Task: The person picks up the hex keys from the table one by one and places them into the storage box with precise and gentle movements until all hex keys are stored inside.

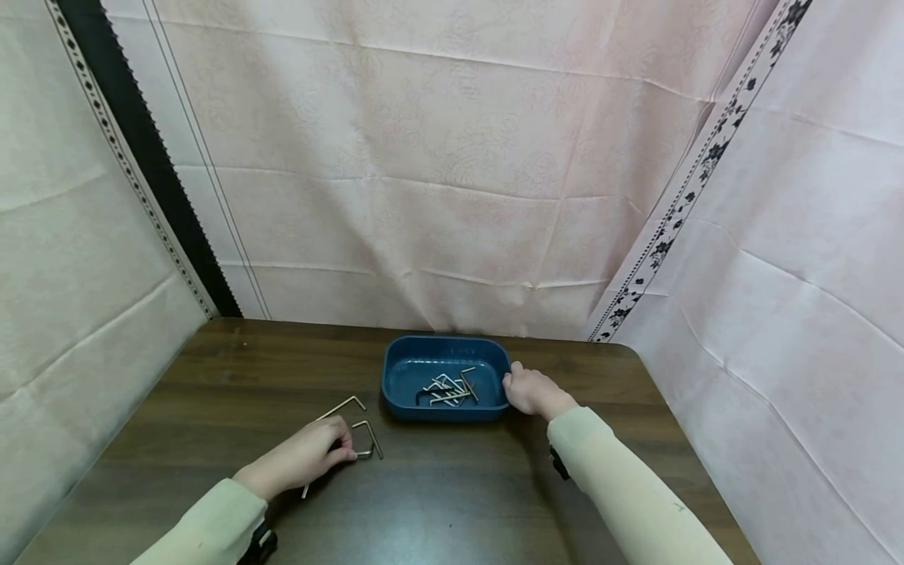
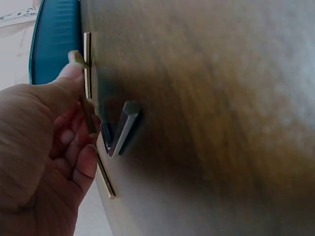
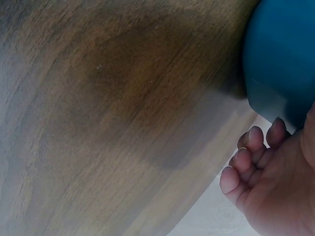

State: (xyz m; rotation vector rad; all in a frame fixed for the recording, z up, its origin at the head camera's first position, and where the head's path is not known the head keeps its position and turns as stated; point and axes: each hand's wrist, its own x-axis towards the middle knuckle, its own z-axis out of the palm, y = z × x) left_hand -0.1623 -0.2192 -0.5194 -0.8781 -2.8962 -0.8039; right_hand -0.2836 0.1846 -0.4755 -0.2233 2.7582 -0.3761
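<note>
My left hand [image 1: 307, 455] pinches a hex key [image 1: 365, 454] between thumb and fingers, just above the table. In the left wrist view, the end of the held key [image 2: 75, 57] sticks out past the thumb. Other L-shaped hex keys lie around this hand: a brass-coloured one [image 1: 373, 438] to its right, another [image 1: 356, 402] beyond it, and a dark one [image 2: 124, 129] under the palm side. My right hand [image 1: 537, 391] grips the right end of a blue tray [image 1: 445, 412]; the thumb is hidden in the right wrist view.
Several hex keys [image 1: 452, 390], silver, brass-coloured and one black, lie in a loose pile inside the tray. Beneath everything is a brown wooden table [image 1: 452, 502]. Pale patterned cloth [image 1: 452, 157] hangs behind the table and along both sides.
</note>
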